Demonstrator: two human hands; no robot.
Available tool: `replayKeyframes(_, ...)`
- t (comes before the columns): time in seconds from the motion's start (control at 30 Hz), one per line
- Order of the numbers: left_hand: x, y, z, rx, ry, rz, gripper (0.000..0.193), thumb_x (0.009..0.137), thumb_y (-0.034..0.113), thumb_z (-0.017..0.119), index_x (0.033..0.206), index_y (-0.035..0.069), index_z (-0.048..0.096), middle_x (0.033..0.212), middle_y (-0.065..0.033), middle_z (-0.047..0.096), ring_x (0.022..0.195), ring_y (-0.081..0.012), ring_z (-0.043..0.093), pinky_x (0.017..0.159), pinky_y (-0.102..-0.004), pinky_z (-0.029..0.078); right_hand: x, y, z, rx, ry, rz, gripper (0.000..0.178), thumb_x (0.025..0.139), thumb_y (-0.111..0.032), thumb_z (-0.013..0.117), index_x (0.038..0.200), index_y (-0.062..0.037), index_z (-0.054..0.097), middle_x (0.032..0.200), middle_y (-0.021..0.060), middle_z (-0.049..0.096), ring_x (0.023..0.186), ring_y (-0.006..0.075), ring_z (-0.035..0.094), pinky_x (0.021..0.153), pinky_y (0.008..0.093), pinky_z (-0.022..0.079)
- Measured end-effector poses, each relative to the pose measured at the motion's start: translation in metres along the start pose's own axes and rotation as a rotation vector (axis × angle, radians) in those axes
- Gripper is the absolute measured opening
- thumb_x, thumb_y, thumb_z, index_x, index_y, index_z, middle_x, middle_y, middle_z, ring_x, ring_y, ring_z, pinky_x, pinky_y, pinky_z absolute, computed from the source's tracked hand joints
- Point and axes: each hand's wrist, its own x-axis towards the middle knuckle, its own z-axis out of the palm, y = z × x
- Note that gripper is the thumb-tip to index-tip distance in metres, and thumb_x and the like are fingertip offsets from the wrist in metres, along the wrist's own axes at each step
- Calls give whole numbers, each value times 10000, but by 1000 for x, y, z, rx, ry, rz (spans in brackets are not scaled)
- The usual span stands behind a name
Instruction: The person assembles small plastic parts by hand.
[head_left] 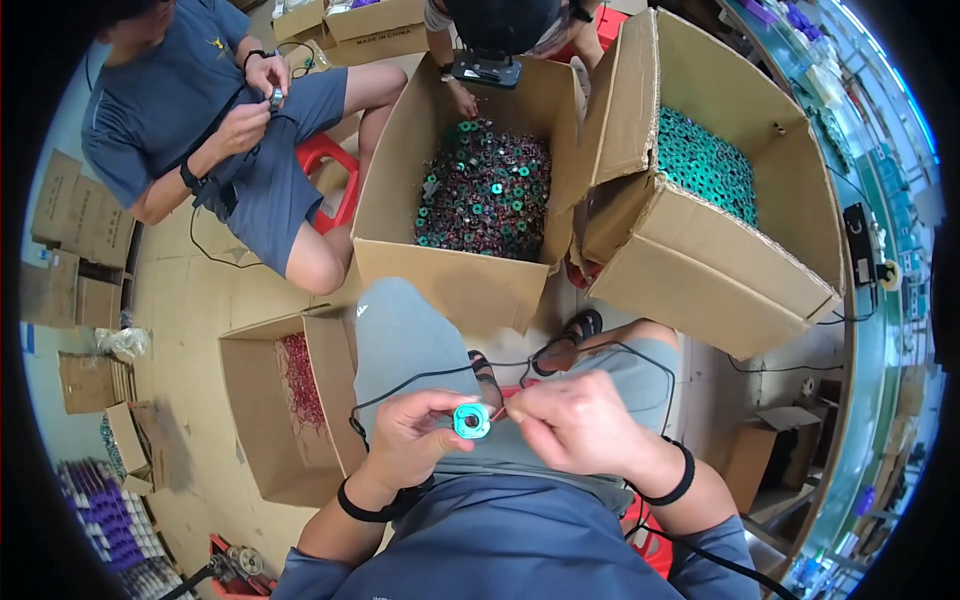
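Pale tiled floor (pixel 205 310); green-topped bench (pixel 880 350) along right side.

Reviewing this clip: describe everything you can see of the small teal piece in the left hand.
The small teal piece has a rounded face with a dark, reddish opening at its centre and looks like plastic. Its face points up toward the camera; a paler part shows behind. The left hand pinches it between thumb and fingers, above the lap. A thin red strand shows between it and the right hand.
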Motion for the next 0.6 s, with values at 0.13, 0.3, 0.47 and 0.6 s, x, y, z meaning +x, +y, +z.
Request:
replayKeyframes(0.13, 2, -1, 0, 3, -20, -55, 421, 803, 89, 847, 1170, -16, 668, 1126, -168, 723, 1022, -276, 724, 868, -362, 598, 7, -13, -12, 50, 24, -73, 56, 792, -107, 625, 774, -100, 572, 650, 85, 572, 560, 315, 605, 465, 430, 470)
replayKeyframes(0.3, 6, -2, 1, -55, -12, -65, 431, 803, 113, 850, 1171, -18, 667, 1117, -168, 723, 1025, -278, 724, 864, -374, 604, 4, -8, -7, 35, -31, -26, 61, 764, -43, 618, 794, -96, 625, 656, 89, 580, 568, 304, 602, 500, 404, 480)
replayKeyframes(0.47, 5, 0, 2, -13, -22, -41, 434, 804, 111, 849, 1174, -20, 664, 1114, -170, 724, 1010, -271, 725, 879, -377, 599, 0, -4, 0, -19, -93, 32, 56, 767, -51, 639, 806, -90, 649, 651, 86, 588, 571, 301, 609, 505, 401, 482)
replayKeyframes(0.6, 2, -1, 2, -43, -32, 11, 439, 826, 108, 829, 1210, -37, 672, 1151, -154, 721, 1037, -205, 697, 923, -344, 561, 4, 0, -15, 25, 65, 88, 61, 769, -60, 643, 810, -104, 634, 650, 80, 581, 565, 294, 608, 499, 404, 484)
